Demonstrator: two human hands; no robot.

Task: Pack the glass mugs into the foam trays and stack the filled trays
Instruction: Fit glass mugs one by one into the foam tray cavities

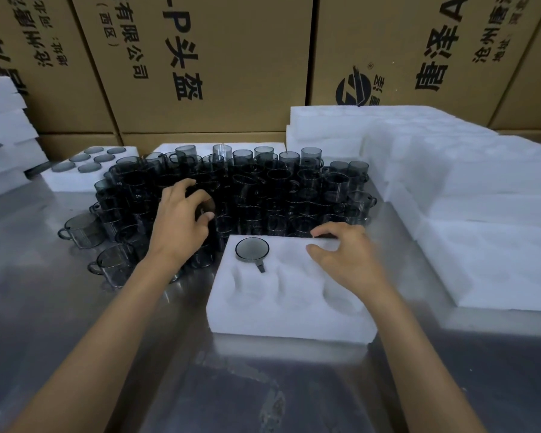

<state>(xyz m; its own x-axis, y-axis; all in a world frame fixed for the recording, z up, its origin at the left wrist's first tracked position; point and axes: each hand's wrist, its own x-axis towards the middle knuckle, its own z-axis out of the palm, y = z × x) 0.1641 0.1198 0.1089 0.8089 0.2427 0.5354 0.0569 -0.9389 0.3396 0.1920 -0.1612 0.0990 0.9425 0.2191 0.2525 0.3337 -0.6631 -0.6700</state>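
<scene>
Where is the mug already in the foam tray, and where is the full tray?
packed mug [252, 249], head view, on its round base.
foam tray [294, 320], head view, on its front wall.
full tray [66, 182], head view, on its bare front part.

Brown cartons [200, 64] printed with black characters fill the top of the frame, behind a shiny steel table [60, 307] reflecting soft light below.

Mugs [306, 179] smoky dark grey, see-through. Trays [289, 307] plain white foam, no pattern. Table [60, 307] dull silver-grey metal, streaky reflections. Boxes [231, 57] tan-brown cardboard, black printed characters, one black round logo.
</scene>
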